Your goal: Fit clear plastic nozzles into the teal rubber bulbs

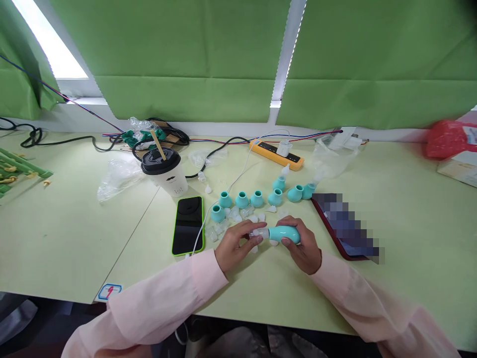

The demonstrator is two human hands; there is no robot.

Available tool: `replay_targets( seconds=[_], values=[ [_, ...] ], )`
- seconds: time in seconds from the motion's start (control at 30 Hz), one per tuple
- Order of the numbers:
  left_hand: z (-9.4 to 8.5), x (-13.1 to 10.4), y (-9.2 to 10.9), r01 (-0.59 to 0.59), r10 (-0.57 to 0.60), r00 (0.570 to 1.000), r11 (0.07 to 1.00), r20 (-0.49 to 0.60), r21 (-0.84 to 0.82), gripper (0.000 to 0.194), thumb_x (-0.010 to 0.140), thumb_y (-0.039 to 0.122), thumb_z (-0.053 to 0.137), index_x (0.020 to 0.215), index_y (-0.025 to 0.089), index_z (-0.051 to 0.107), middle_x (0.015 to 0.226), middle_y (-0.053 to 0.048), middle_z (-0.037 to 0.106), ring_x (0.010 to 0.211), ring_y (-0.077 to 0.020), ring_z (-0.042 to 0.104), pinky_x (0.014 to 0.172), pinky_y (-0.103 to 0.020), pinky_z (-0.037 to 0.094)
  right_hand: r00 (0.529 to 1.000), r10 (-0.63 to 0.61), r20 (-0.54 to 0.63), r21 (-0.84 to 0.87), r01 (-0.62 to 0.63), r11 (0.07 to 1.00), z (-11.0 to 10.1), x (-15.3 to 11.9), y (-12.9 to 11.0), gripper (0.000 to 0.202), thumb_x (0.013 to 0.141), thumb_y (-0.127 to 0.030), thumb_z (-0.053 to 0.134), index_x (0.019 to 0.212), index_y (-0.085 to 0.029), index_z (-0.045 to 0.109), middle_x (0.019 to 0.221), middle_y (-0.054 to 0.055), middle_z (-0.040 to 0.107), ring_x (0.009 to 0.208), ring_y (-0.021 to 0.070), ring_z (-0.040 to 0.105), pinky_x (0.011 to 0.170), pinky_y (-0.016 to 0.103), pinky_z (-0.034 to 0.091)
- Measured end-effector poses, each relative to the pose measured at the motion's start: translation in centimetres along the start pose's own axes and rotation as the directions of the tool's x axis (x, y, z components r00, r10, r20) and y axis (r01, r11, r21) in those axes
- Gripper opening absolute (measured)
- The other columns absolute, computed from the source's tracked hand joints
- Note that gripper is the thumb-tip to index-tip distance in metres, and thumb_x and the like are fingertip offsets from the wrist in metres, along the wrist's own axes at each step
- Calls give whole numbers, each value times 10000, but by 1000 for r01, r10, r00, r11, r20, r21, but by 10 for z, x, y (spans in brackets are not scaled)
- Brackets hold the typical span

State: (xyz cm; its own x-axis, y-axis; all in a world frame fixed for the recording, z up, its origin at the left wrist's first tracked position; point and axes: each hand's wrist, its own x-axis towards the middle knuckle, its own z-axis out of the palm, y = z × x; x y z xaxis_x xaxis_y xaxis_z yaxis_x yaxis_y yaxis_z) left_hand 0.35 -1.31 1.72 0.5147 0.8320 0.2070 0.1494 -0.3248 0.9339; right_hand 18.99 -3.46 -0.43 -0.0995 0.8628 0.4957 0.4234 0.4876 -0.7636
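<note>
Between my two hands a teal bulb lies sideways, its narrow end joined to or touching a clear plastic tip. My right hand is wrapped round the bulb from the right. The fingers of my left hand pinch the clear tip. Just beyond my hands several teal bulbs stand in a loose row, most with open tops. One bulb at the back carries a whitish tip. Small clear and whitish plastic pieces lie scattered between the row and my left hand.
A green-edged phone with a white cable lies left, a lidded cup behind it. An orange power strip is at the back. To the right lies a dark red-edged device. Plastic bags and black cables lie along the back.
</note>
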Motion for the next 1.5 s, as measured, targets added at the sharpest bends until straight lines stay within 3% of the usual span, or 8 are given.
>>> replay_targets(
  seconds=[0.13,0.27,0.53,0.67,0.9,1.1,1.27,1.5],
  values=[
    [1,1,-2,89,-115,986,975,-121,-204,241,725,294,563,922,162,525,795,-29,532,699,-116,510,595,-217,451,978,205,36,137,-208,968,2,-1,-5,270,795,-445,395,899,-206,464,838,51,523,672,157,510,529,266,435],
    [1,3,-5,64,-137,966,947,-217,-315,202,702,295,588,829,145,539,782,-30,549,595,-85,502,530,-203,460,922,351,166,371,-388,844,3,1,-12,304,821,-467,329,875,-198,461,668,2,453,464,92,394,398,224,336],
    [1,1,-3,38,-107,967,957,-230,-286,213,678,285,610,841,147,606,827,-58,589,674,-130,547,566,-227,496,914,317,252,510,-404,759,2,4,-10,430,764,-578,339,858,-185,485,738,32,479,439,72,371,369,213,258],
    [1,0,-4,22,-88,967,963,-238,-267,205,685,277,605,851,156,610,839,-60,596,727,-149,556,585,-233,494,906,298,301,585,-422,692,1,4,-4,593,630,-719,356,799,-178,531,671,38,511,454,97,402,349,206,256],
    [1,-1,0,-6,-44,967,982,-252,-191,174,677,253,613,828,166,617,814,-53,595,727,-141,549,618,-234,478,817,358,451,699,-573,428,-2,12,-9,723,488,-838,247,681,-187,494,419,-20,445,327,81,323,326,193,206],
    [2,-2,5,-38,-8,959,987,-283,-156,183,659,231,624,828,167,593,809,-52,583,731,-140,534,618,-233,479,742,378,554,678,-666,312,-1,16,-15,630,596,-793,198,782,-225,397,458,-58,406,321,51,212,338,169,137],
    [1,-3,5,-10,-34,970,984,-241,-179,200,633,220,649,817,154,608,791,-57,601,733,-150,551,642,-244,489,819,432,377,678,-562,474,3,11,-15,320,718,-524,456,833,-240,363,577,-58,399,378,52,257,395,191,160],
    [0,-2,1,15,-70,966,976,-250,-218,213,636,227,654,837,157,639,818,-65,617,746,-161,565,634,-252,495,905,409,113,448,-414,792,-2,5,-19,292,635,-334,633,856,-215,484,738,2,499,590,116,438,484,230,349]
  ],
)
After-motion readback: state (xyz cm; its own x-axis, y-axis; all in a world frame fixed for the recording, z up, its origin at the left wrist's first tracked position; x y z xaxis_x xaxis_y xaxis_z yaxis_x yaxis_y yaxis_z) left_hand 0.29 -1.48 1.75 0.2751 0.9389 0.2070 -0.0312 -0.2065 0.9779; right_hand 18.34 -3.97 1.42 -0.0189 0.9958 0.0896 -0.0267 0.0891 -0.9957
